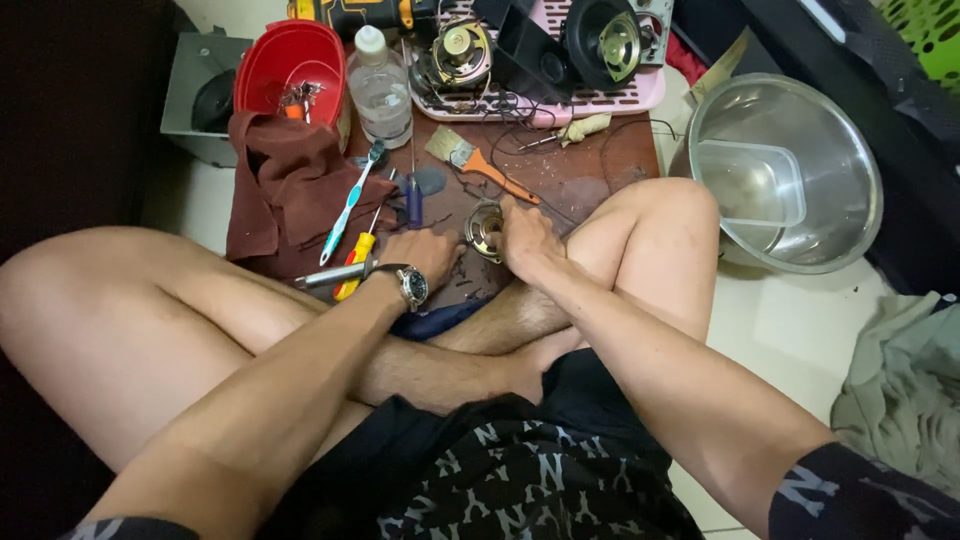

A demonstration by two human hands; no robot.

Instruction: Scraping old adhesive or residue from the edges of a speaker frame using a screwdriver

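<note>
The person sits cross-legged on the floor, both forearms reaching forward over the crossed legs to a low brown wooden board [590, 170]. At the board's near edge the left hand [425, 255], a wristwatch [411, 285] on its wrist, is curled with its fingers bent against a small round speaker driver [486, 230]. The right hand [525, 238] closes on the driver's other side, so both hands grasp the metal part between them.

Just left of the left hand lie a yellow-handled screwdriver [354, 262] and a grey metal tool [330, 275], partly on a dark red cloth [285, 195] draped over the board's left edge. A blue-and-white toothbrush [350, 203] lies on the cloth's right side, and a blue-handled screwdriver [413, 195] rests beside it.

Beyond the driver lies a paintbrush [475, 163] with an orange handle. Farther back stand a clear plastic bottle [381, 90] and a red bowl [290, 60]. At the far edge a pink tray [620, 98] carries larger speakers [462, 52]. Off the right edge, a steel basin [790, 170] on the floor holds a clear plastic tub [752, 180].
</note>
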